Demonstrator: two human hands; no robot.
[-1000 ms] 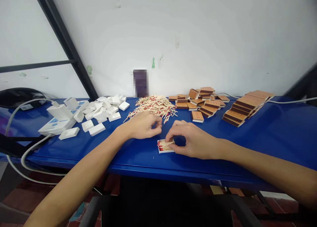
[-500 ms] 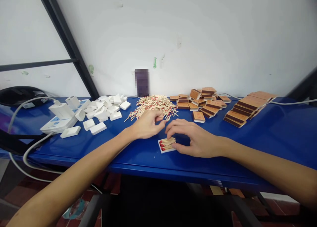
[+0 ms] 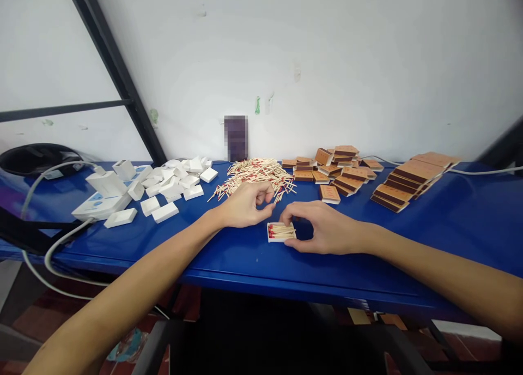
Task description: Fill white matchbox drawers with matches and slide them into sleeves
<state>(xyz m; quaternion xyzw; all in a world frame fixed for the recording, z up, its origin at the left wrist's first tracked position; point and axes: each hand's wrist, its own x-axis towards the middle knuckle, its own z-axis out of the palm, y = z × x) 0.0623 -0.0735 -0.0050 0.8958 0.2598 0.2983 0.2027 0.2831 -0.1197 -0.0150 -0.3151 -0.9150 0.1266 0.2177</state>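
Observation:
Red-tipped matches lie in a small white matchbox tray (image 3: 281,240) near the table's front. My right hand (image 3: 322,228) has its thumb at the tray's near side and its fingers at the far side, gripping it at the right end. Just beyond and left of the tray hovers my left hand (image 3: 247,204), fingers curled, a gap between thumb and forefinger, nothing visible in it. It is nearest the big heap of loose matches (image 3: 261,172), partly covering its front.
Several white matchbox trays (image 3: 174,185) lie at the left, beside a white power strip (image 3: 102,203) with plugs and cables. Brown matchbox sleeves (image 3: 345,173) are piled at the right, with a leaning row of matchboxes (image 3: 412,179) farther right. A blurred dark object (image 3: 236,138) stands by the wall.
The match-filled tray has shifted slightly away from the front edge and turned straighter, and my right hand's fingers have closed around its end. My left thumb and forefinger have parted slightly.

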